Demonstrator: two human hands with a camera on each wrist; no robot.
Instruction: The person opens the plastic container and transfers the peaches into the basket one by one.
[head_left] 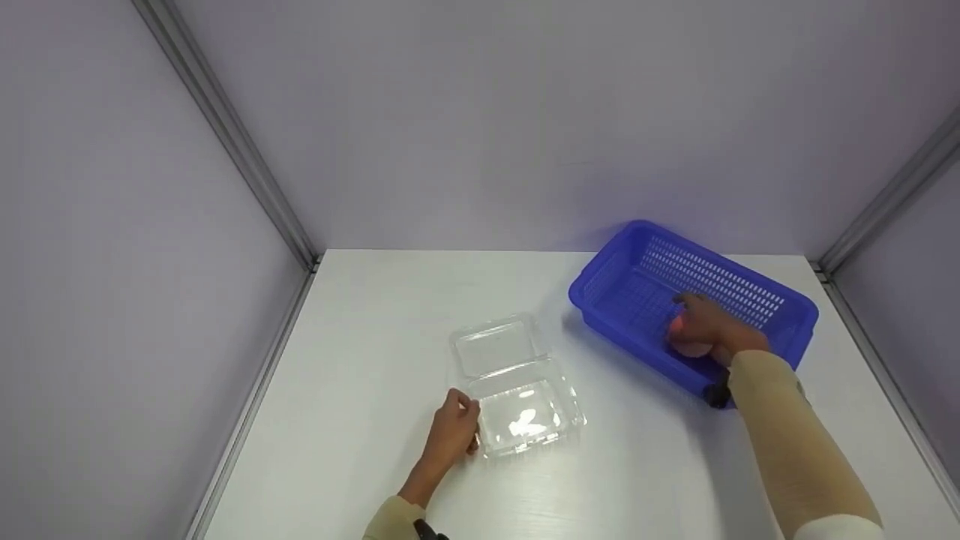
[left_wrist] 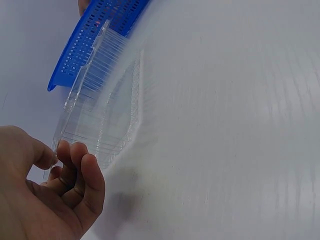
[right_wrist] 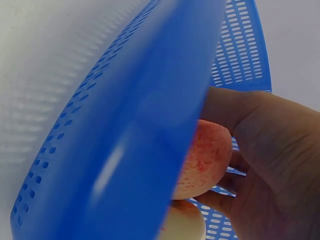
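In the head view my left hand (head_left: pixel 451 430) is at the left edge of a clear plastic clamshell container (head_left: pixel 501 351), which lies unfolded on the white table. The left wrist view shows thumb and fingertips pinching the container's rim (left_wrist: pixel 66 107). My right hand (head_left: pixel 709 324) reaches into a blue plastic basket (head_left: pixel 694 251). Its thumb and fingers curl round a reddish peach (right_wrist: pixel 207 160), as the right wrist view shows. Just below that one sits a second, paler peach (right_wrist: pixel 186 223), partly hidden behind the basket's wall.
The basket stands at the back right of the white table (head_left: pixel 360 337), turned at an angle, with perforated sides. Grey panels (head_left: pixel 495 150) joined by metal posts (head_left: pixel 240 150) enclose the table at the back and on both sides.
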